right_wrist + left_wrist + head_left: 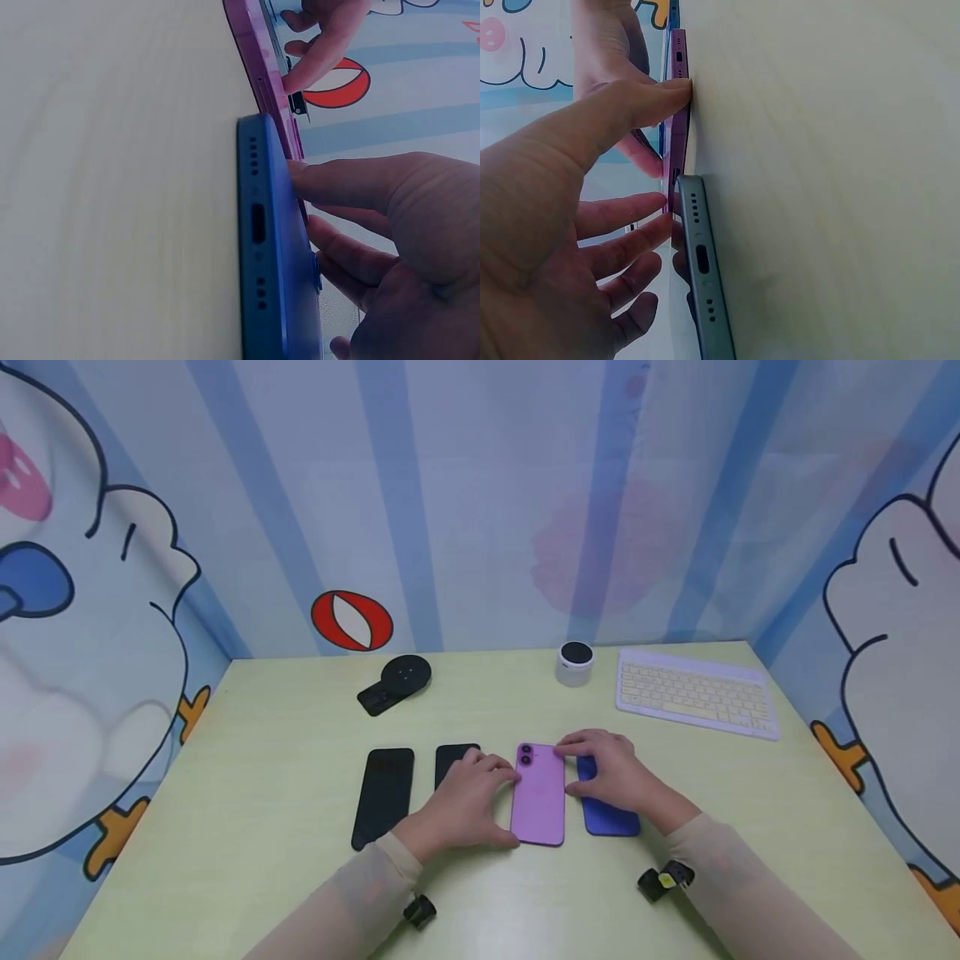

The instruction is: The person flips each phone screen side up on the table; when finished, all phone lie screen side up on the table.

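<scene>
Touching pink phone (537, 802): your left hand (467, 799) at its left edge, your right hand (613, 772) at its right, fingers loosely extended
Counter (277, 760): beneath the pink phone
Blue phone (611, 820): just right of the pink phone

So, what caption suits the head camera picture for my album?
Left hand and right hand touch a pink phone lying beside a blue phone.

One phone (538, 802) is lilac-pink, the backdrop (480, 510) blue-striped.
</scene>
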Available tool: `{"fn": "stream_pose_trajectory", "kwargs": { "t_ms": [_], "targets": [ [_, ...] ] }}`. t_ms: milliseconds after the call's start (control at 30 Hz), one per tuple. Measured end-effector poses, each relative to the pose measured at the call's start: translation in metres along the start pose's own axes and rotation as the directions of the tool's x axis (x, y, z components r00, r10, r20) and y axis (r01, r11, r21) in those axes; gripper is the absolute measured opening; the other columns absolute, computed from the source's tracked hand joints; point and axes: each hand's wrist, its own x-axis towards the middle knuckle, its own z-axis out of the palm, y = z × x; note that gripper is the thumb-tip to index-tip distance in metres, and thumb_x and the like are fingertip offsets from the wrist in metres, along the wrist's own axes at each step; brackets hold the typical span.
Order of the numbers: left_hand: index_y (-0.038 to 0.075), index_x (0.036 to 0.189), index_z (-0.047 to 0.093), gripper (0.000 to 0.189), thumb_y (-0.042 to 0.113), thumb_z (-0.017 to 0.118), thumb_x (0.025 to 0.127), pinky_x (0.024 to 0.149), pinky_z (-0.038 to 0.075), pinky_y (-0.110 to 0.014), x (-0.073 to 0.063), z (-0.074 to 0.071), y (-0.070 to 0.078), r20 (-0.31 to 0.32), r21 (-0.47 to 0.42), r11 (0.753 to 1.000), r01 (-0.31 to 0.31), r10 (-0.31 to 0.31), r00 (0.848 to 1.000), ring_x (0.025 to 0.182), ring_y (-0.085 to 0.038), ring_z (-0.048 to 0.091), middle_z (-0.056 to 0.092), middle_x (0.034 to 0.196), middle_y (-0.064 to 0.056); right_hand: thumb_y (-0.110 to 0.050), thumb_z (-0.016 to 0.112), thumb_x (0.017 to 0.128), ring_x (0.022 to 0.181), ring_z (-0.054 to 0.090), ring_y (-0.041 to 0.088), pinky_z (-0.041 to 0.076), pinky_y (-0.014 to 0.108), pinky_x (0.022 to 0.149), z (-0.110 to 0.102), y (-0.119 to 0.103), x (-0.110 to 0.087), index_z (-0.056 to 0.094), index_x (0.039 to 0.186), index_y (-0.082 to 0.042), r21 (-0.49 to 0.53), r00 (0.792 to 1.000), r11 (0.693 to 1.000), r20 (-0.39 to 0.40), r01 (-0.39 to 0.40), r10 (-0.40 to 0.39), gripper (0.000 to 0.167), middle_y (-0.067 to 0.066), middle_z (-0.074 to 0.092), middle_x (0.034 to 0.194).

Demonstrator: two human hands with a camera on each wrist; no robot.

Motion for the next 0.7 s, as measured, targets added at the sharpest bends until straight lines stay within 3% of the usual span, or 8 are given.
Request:
{"fn": "stream_pose_trajectory", "kwargs": {
  "t_ms": [400, 700],
  "targets": [
    [0.018, 0.138, 0.066, 0.081, 0.054, 0.09, 0.069, 0.104, 0.042, -0.044, 0.0, -0.0026, -0.0001, 0.036, -0.011, 1.0, 0.026, -0.026, 0.999, 0.125, -0.022, 0.046, 0.061, 0.141, -0.001, -0.021, 0.089, 0.081, 0.14, 0.047, 0.04, 0.021, 0.067, 0.117, 0.0013, -0.0026, -0.0038, 0.07, 0.135, -0.011, 0.039, 0.998, 0.999, -0.052, -0.028, 0.03, 0.058, 0.012, 0.062, 0.141],
    [0.016, 0.139, 0.065, 0.081, 0.05, 0.091, 0.07, 0.101, 0.042, -0.042, 0.0002, -0.0022, 0.001, 0.042, -0.063, 0.998, 0.0, 0.002, 0.999, 0.124, -0.022, 0.046, 0.059, 0.142, -0.001, -0.022, 0.09, 0.081, 0.137, 0.052, 0.038, 0.025, 0.067, 0.115, -0.0037, -0.006, -0.0068, 0.07, 0.134, -0.015, 0.077, 0.992, 0.997, -0.13, 0.001, 0.009, 0.058, 0.01, 0.064, 0.14]
  ]
}}
